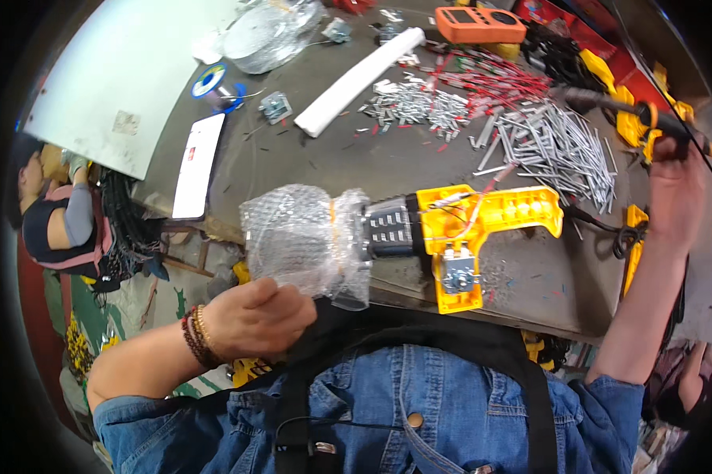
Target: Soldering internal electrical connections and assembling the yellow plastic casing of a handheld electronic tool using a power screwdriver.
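Note:
A heat-gun-like yellow tool housing point(522, 209) lies opened on the bench in front of me, its inner wires and a small switch block point(459, 270) exposed. Its black barrel point(391, 227) points left into a clear bubble-wrap cover point(293, 229), tied round with a yellowish band. My left hand point(265, 320) is closed just below the wrap's near edge; whatever its fingers hold is hidden. Raised at the far right, my right hand point(678, 178) grips a dark soldering iron point(664, 122) with orange rings. Its front end is blurred, pointing left over the metal tubes.
Behind the housing lie silvery tubes point(557, 150), small metal pieces point(419, 107) and red-tipped wires point(490, 79). An orange multimeter point(480, 25), white roll point(360, 81), solder spool point(218, 91) and phone point(199, 166) rest on the bench. Another person point(60, 213) sits at left.

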A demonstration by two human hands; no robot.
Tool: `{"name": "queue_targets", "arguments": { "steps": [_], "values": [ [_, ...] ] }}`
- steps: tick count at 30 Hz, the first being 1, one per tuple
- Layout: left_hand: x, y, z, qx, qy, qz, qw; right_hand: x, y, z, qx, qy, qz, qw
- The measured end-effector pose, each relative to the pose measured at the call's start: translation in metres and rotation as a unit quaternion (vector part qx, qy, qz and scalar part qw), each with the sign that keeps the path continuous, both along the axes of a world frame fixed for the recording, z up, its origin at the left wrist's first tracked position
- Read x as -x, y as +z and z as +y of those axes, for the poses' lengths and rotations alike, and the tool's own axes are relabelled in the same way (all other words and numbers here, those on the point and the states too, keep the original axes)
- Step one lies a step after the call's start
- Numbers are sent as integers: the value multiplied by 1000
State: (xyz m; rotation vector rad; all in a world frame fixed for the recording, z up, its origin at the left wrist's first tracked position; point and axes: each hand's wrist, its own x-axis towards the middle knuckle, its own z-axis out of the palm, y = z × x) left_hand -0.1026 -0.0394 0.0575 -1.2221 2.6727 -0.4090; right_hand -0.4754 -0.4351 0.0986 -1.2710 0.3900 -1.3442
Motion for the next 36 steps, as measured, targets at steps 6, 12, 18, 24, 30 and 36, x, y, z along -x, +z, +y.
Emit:
{"name": "queue_targets", "arguments": {
  "steps": [6,12,18,24,30,36],
  "values": [
    [0,20,-15,-57,52,150,986,-39,-44,65,-269,60,-15,961],
    [24,60,-47,17,203,335,920,-57,-66,81,-276,122,0,953],
    [54,57,-78,42,204,394,895,-61,-74,85,-247,166,-4,955],
    [57,53,-45,-224,222,200,928,-49,-70,82,-257,114,4,960],
    [55,36,-38,-192,217,237,927,-46,-68,81,-273,75,9,959],
    [23,126,11,-47,307,224,924,-36,-74,72,-270,73,5,960]
  ]
}}
